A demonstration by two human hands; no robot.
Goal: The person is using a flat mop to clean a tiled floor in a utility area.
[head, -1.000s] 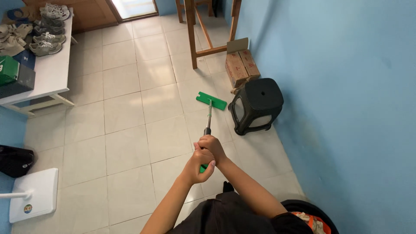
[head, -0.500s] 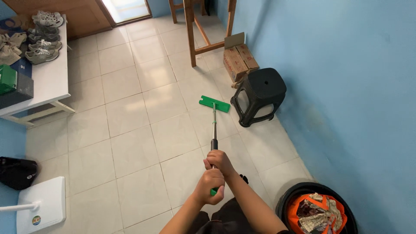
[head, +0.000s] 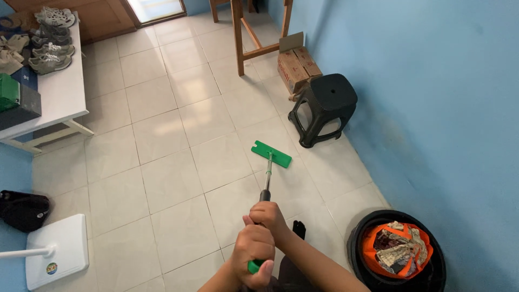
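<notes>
2 hands, left hand (head: 253,250) and right hand (head: 268,215), wrap fingers tight around 1 green mop (head: 268,165) on the pale tile floor (head: 162,162), near 1 black stool (head: 323,108) and 1 blue wall (head: 432,108).

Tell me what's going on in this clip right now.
A person is mopping a tiled floor. Both hands grip the mop handle: the left hand lower on the green end grip, the right hand just above it. The green flat mop head lies on the tiles, short of a black plastic stool by the blue wall. A black bin with crumpled cloth stands at the person's right.
</notes>
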